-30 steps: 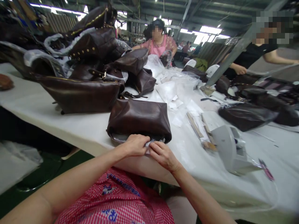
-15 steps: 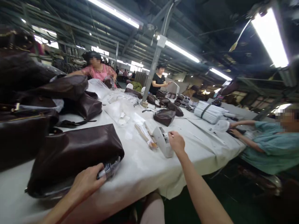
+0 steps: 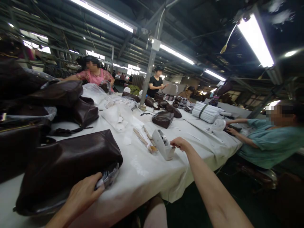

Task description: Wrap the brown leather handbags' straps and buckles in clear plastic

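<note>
My left hand (image 3: 84, 191) is closed on a plastic-wrapped bundle (image 3: 109, 178) at the right end of a dark brown leather bag (image 3: 71, 167). The bag lies on its side on the white-covered table (image 3: 140, 177). My right hand (image 3: 182, 144) pinches at the front edge of a grey tape dispenser (image 3: 163, 145), with fingertips closed on what looks like the end of the tape. The tape itself is barely visible.
More brown bags (image 3: 64, 104) are piled at the left. Cardboard strips (image 3: 143, 137) lie beside the dispenser. Clear plastic bags (image 3: 116, 117), a small brown bag (image 3: 162, 119) and a strapped white stack (image 3: 204, 111) are farther back. A co-worker in green (image 3: 268, 142) sits at the right.
My right hand has moved from above the dispenser's tape roll down to its front edge, with fingers pinched. My left hand stays on the wrapped bundle. The camera view has shifted slightly.
</note>
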Demonstrator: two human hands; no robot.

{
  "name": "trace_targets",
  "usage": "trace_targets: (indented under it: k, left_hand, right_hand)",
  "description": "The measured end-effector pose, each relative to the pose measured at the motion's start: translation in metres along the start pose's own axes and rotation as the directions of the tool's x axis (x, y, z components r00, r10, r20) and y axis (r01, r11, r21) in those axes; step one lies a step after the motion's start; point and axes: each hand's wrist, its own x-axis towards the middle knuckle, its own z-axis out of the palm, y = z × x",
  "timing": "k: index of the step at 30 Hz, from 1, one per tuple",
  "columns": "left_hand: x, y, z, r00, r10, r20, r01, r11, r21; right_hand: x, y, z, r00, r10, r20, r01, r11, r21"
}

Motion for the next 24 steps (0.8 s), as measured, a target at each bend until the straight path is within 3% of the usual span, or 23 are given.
trace_targets:
  k: [4,9,13,16,18,20,22,24]
  left_hand:
    - [0.000,0.002,-0.003,0.998,0.051,0.030,-0.052,0.998,0.024]
    - [0.004,-0.001,-0.003,0.999,0.045,0.007,-0.045,0.999,0.017]
    - [0.006,-0.001,-0.010,0.999,0.038,0.006,-0.037,0.993,-0.113]
    - [0.007,0.000,-0.017,0.994,0.058,0.090,-0.017,0.915,-0.403]
    - [0.009,0.001,-0.017,0.987,0.082,0.135,0.003,0.843,-0.539]
    - [0.010,0.002,-0.013,0.990,0.105,0.098,-0.033,0.832,-0.554]
    - [0.010,0.004,-0.007,0.992,0.125,0.031,-0.092,0.859,-0.504]
    - [0.010,0.006,-0.001,0.990,0.138,-0.013,-0.128,0.877,-0.463]
  right_hand:
    - [-0.022,0.031,-0.003,0.995,0.084,0.059,-0.090,0.991,0.097]
    - [-0.059,0.064,0.033,0.993,0.119,-0.009,-0.114,0.964,0.241]
    - [-0.090,0.068,0.052,0.997,0.043,-0.056,-0.017,0.917,0.399]
    - [-0.121,0.049,0.065,0.996,-0.092,-0.008,0.079,0.801,0.593]
    - [-0.150,0.024,0.080,0.962,-0.266,0.064,0.085,0.512,0.855]
    - [-0.185,-0.007,0.100,0.899,-0.411,0.151,0.000,0.345,0.939]
    - [-0.219,-0.039,0.125,0.826,-0.527,0.201,-0.049,0.288,0.956]
    - [-0.243,-0.066,0.150,0.780,-0.586,0.218,-0.043,0.297,0.954]
